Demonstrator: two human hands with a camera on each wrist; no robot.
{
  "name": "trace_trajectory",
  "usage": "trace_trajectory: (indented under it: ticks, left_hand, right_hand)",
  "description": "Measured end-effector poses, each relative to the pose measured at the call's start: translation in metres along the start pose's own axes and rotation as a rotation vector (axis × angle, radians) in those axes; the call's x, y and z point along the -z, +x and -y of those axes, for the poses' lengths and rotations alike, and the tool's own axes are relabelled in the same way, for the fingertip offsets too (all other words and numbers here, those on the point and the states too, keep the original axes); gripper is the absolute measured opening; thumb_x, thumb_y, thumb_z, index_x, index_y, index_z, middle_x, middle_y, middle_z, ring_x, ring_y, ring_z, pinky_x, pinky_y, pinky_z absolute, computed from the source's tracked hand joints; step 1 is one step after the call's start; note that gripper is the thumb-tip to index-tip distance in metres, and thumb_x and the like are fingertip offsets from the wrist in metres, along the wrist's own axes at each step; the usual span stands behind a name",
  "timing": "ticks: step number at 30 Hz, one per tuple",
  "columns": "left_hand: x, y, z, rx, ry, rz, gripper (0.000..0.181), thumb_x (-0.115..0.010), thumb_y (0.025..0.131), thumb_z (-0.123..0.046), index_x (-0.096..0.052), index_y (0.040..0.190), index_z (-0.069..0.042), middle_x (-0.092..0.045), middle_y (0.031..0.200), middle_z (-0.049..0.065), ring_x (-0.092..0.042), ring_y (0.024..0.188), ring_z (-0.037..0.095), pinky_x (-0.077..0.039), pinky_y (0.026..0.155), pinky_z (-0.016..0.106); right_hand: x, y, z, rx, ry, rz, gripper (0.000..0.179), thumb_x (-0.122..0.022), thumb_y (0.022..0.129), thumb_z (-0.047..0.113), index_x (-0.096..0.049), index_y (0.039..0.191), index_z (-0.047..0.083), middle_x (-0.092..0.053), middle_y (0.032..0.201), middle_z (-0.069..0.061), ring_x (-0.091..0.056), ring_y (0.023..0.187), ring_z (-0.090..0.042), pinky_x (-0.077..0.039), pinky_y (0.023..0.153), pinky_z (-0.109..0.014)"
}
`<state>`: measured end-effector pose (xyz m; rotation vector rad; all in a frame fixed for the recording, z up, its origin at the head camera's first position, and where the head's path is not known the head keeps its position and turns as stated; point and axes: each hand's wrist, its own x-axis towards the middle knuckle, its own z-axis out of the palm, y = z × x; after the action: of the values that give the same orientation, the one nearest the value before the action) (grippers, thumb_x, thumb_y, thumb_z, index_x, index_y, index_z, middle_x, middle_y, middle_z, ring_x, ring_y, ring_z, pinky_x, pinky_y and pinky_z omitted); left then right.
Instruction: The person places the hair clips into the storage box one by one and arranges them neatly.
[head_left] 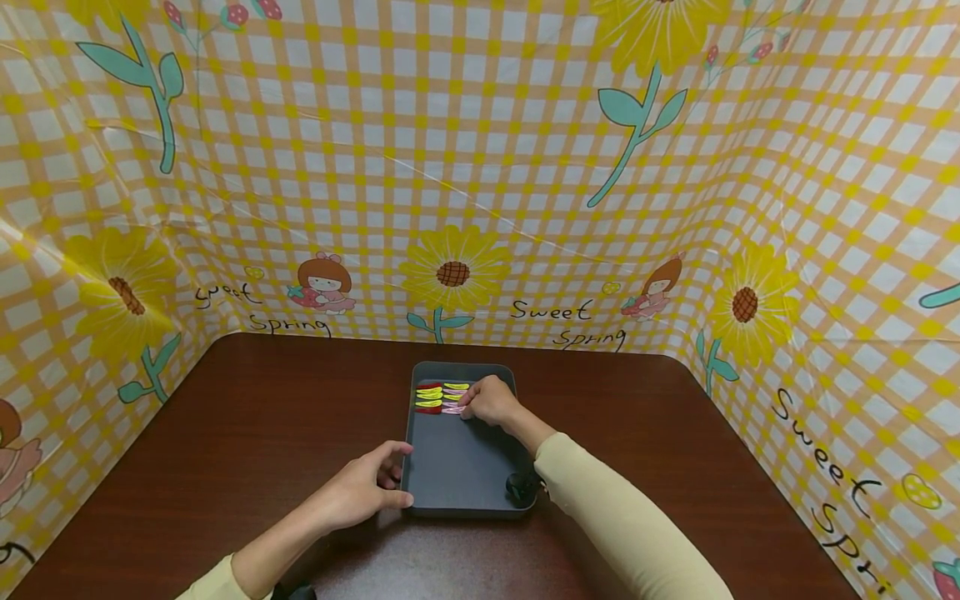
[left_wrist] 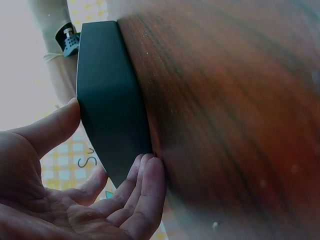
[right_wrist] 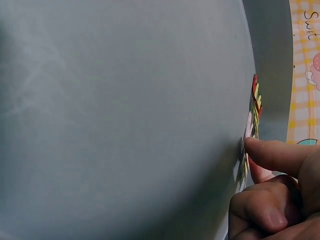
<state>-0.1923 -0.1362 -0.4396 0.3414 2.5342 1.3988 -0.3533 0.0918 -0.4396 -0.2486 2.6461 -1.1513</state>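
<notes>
Several snap hair clips (head_left: 429, 398) in yellow, red and pink lie in two columns at the far left of a dark grey tray (head_left: 457, 467). Over the right column, my right hand (head_left: 491, 402) pinches a pink hair clip (head_left: 454, 410) between thumb and fingers, partly hidden by the hand. In the right wrist view the thumb tip meets the row of clips close over the tray floor. My left hand (head_left: 367, 487) rests against the tray's left side. Its thumb touches the rim and its fingertips lie along the outer wall (left_wrist: 112, 95), low near the table.
The tray stands on a dark brown wooden table (head_left: 300, 400). A checked cloth (head_left: 487, 167) with printed sunflowers rises behind and at both sides. A small black device (head_left: 520, 486) on the right wrist overlaps the tray's near right corner.
</notes>
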Motion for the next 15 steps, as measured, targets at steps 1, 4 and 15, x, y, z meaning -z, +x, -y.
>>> trace_trajectory:
  ticks: [1, 4, 15]
  left_hand:
    - [0.0000, 0.0001, 0.0000, -0.001, 0.000, 0.000, 0.064, -0.083, 0.083, -0.019, -0.052, 0.139, -0.009, -0.061, 0.110, 0.010, -0.058, 0.095, 0.020, -0.049, 0.081, 0.040]
    - [0.0000, 0.0003, 0.0003, -0.003, 0.000, -0.001, 0.064, -0.083, 0.083, -0.019, -0.052, 0.139, -0.009, -0.061, 0.110, 0.010, -0.058, 0.095, 0.020, -0.049, 0.081, 0.039]
    - [0.0001, -0.0005, -0.0011, -0.001, 0.002, -0.002, 0.064, -0.082, 0.083, -0.018, -0.052, 0.139, -0.009, -0.061, 0.109, 0.009, -0.058, 0.095, 0.020, -0.048, 0.081, 0.039]
  right_hand:
    - [-0.0001, 0.0001, 0.0001, -0.001, 0.002, 0.000, 0.009, -0.078, 0.083, 0.002, -0.078, 0.092, 0.004, -0.066, 0.091, -0.008, -0.035, 0.048, -0.012, -0.027, 0.044, -0.024]
    - [-0.0002, 0.0000, 0.0002, 0.005, -0.003, 0.000, 0.008, -0.078, 0.084, 0.002, -0.078, 0.092, 0.005, -0.066, 0.092, -0.008, -0.035, 0.048, -0.012, -0.027, 0.044, -0.024]
    - [0.0043, -0.0008, 0.0004, 0.007, 0.022, 0.005, 0.008, -0.076, 0.085, 0.003, -0.077, 0.093, 0.005, -0.067, 0.086, -0.006, -0.033, 0.044, -0.010, -0.027, 0.042, -0.023]
